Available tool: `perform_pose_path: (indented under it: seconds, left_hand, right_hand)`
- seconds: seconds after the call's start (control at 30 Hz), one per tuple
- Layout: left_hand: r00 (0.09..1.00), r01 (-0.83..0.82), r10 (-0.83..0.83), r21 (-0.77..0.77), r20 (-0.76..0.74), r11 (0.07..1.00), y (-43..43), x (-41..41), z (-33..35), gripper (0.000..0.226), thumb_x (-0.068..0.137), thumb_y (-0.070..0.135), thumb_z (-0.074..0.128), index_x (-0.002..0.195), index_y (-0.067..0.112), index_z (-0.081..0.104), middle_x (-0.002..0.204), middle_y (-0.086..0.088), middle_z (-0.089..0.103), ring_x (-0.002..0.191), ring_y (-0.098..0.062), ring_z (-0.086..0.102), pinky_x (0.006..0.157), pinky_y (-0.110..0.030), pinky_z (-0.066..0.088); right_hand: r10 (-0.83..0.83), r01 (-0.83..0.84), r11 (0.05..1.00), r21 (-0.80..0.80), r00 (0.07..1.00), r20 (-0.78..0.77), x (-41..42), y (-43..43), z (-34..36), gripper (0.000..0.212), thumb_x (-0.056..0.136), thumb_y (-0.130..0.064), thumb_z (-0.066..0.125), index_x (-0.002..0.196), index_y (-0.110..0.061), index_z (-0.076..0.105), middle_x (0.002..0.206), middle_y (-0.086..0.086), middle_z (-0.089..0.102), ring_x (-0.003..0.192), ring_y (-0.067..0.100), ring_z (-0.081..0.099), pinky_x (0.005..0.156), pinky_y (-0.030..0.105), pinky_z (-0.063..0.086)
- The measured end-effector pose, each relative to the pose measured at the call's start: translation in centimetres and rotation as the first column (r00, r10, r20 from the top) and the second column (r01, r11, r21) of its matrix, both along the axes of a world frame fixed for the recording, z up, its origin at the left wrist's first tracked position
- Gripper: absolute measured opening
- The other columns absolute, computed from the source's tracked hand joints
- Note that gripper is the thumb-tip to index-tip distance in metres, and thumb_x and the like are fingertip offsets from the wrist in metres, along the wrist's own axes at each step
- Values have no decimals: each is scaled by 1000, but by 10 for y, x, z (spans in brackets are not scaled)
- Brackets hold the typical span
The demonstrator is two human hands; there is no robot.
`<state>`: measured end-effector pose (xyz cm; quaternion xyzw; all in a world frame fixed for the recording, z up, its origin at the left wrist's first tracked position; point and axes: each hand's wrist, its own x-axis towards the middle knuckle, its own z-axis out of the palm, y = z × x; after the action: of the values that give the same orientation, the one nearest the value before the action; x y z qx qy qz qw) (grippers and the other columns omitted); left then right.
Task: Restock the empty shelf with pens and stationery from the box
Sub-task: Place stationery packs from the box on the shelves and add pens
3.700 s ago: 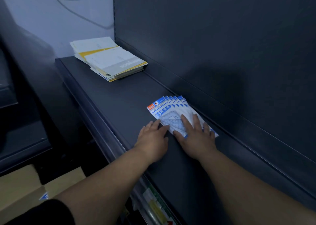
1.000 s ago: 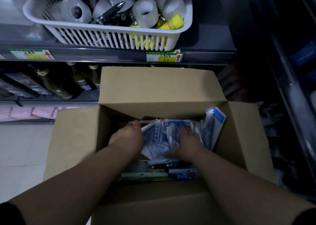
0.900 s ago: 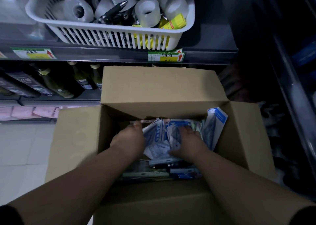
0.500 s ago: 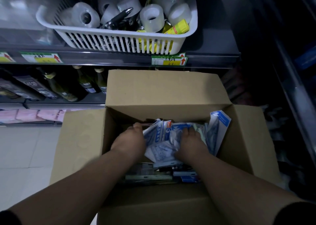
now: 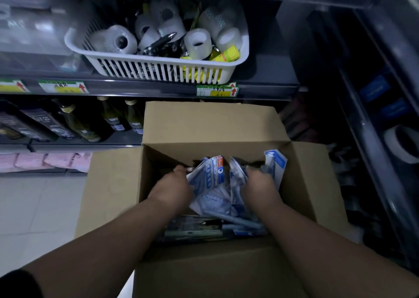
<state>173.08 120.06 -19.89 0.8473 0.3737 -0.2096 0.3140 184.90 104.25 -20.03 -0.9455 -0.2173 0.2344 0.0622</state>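
Blue-and-white plastic packets [image 5: 212,182] w/ printed header cards, bunched and crumpled, stand roughly upright inside the open cardboard box [image 5: 113,184], over other stationery [image 5: 199,228] lying flat at the bottom. The bunch sits between the hands: left hand [image 5: 173,190] grips its left edge, right hand [image 5: 260,187] its right edge. Both hands reach down into the box, knuckles up, fingers curled round the packets.
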Motion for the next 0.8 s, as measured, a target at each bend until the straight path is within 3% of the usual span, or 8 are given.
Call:
perform_pose_path:
  seconds: [0.07,0.2,0.33,0.5,0.63,0.8]
  left_hand:
    - [1000,-21,22,-31,17,999,-1,1,10,28,90,24,53,114,10,45,118,-18,60,106,-35,58,79,-33,44]
    - [995,-69,75,-84,67,994,-10,3,40,33,91,26,54,114,4,47,115,-17,60,102,-32,58,72,-27,38]
    - [959,-152,194,-205,205,967,-35,1,79,30,92,30,54,107,5,48,105,-12,60,80,-21,55,58,-28,37]
    - [827,-123,348,-463,441,878,-93,1,127,17,97,23,49,113,17,51,104,-3,68,85,-16,67,60,-25,52]
    - [745,-14,420,-619,517,786,-144,-1,158,22,97,17,52,117,26,53,104,0,71,90,-21,71,80,-47,58]
    - [750,121,333,-614,571,780,-208,0,182,21,94,18,57,111,29,54,100,-2,73,88,-33,70,79,-60,54]
  right_hand:
    - [-82,84,991,108,996,-32,-8,0,18,21,93,-17,49,108,-10,60,106,10,65,98,25,60,77,25,41]
    - [-200,222,930,293,974,-103,-18,-9,55,18,84,-13,54,98,-15,64,89,3,70,74,17,59,60,22,37]
    - [-284,277,825,492,957,-64,-26,-24,92,19,80,-8,56,94,-13,67,85,1,72,78,21,65,65,28,46]
    - [-298,302,636,710,945,-135,-44,-55,135,26,77,-7,59,96,-23,68,84,-9,73,78,11,68,71,30,54]
    - [-306,277,548,790,945,-119,-49,-100,167,34,79,-7,60,107,-24,68,93,-13,73,87,4,68,83,33,55]
    - [-377,276,522,807,924,-73,-55,-168,195,33,78,-8,60,108,-20,67,93,-7,74,87,10,69,83,34,55]
